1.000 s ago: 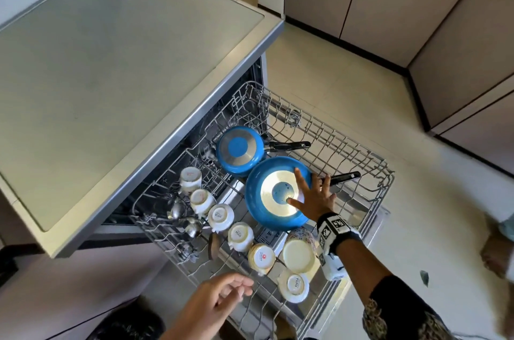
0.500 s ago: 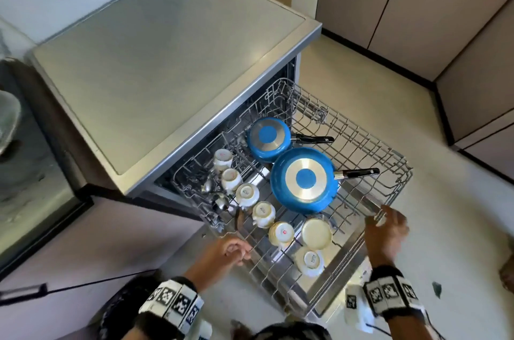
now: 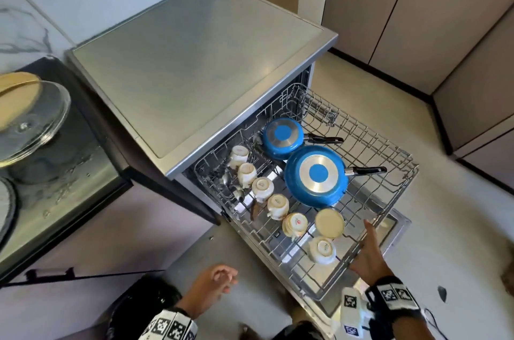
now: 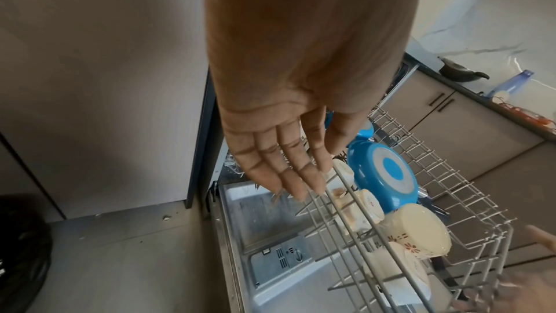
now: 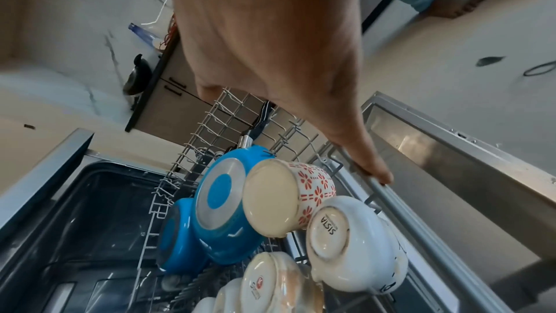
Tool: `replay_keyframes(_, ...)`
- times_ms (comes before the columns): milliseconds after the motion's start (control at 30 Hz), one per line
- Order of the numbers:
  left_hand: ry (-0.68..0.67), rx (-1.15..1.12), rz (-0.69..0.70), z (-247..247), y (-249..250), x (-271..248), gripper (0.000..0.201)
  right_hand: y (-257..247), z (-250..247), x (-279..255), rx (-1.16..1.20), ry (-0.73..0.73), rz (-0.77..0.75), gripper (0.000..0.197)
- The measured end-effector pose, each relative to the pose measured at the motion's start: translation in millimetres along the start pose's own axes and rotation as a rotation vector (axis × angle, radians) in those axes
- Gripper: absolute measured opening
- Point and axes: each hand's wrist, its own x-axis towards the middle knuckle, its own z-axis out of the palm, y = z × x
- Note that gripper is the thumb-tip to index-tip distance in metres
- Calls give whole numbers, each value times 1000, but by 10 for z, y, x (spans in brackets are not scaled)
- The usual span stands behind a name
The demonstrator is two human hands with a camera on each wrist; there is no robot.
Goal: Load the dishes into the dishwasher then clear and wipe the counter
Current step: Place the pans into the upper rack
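- Fingers (image 5: 373, 170) of our right hand (image 3: 370, 253) lie straight on the front rim of the rack (image 3: 389, 195), clenching nothing.
- Our left hand (image 3: 214, 281), at the rack's 7 o'clock, hangs relaxed, holding nothing.
- The rack, pulled out of the dishwasher (image 3: 194, 61), holds cups (image 3: 262, 188) at 9 o'clock and two blue pans (image 3: 315, 175) centrally.

Right hand (image 5: 270, 61) is blocking most of its own fingers in the right wrist view; only the thumb tip is showing on the rack (image 5: 388, 189) rail. Glass lid (image 3: 30, 122) is running off the head view at 9 o'clock. Spoons (image 3: 228, 181) are sitting too small to count. Left wrist view's 5 o'clock corner is blurring out.
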Motion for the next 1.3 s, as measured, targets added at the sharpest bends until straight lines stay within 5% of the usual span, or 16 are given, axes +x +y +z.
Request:
replay_keyframes(133, 8, -11, -6, -39, -30, -29, 23, -46, 109, -55, -8, -78, 30, 123)
replay_keyframes(333, 34, -1, -4, -96, 50, 57, 22, -343, 586, -324, -32, -141, 49, 86)
replay_keyframes(467, 29, -36, -15, -128, 89, 157, 14, -293, 605, 64, -83, -225, 26, 130)
replay_keyframes(600, 54, -63, -12, -148, 149, 214, 10, -471, 952, -100, 21, -330, 26, 111)
replay_keyframes(700, 53, -26, -29, -171, 149, 253, 20, -566, 1212, -162, 8, -363, 29, 121)
replay_keyframes(733, 53, -18, -34, -181, 148, 259, 20, -596, 1263, -166, 29, -359, 44, 117)
replay_keyframes(833, 59, -15, -58, -215, 134, 300, 18, -702, 1391, -237, 66, -329, 85, 63)
replay_keyframes(933, 55, -20, -84, -217, 119, 345, 18, -686, 1472, -104, 91, -358, 134, 37)
replay_keyframes(967, 56, -25, -91, -213, 110, 359, 18, -640, 1487, 13, 78, -375, 158, 40)
replay_keyframes(1067, 53, -31, -111, -200, 139, 396, 18, -619, 1641, 164, 63, -360, 130, 94)
replay_keyframes(1200, 64, -83, -150, -215, 203, 460, 20, -683, 1859, 219, 106, -395, 153, 70)
replay_keyframes(1300, 72, -89, -179, -214, 195, 486, 19, -703, 2020, 277, 82, -389, 186, 72)
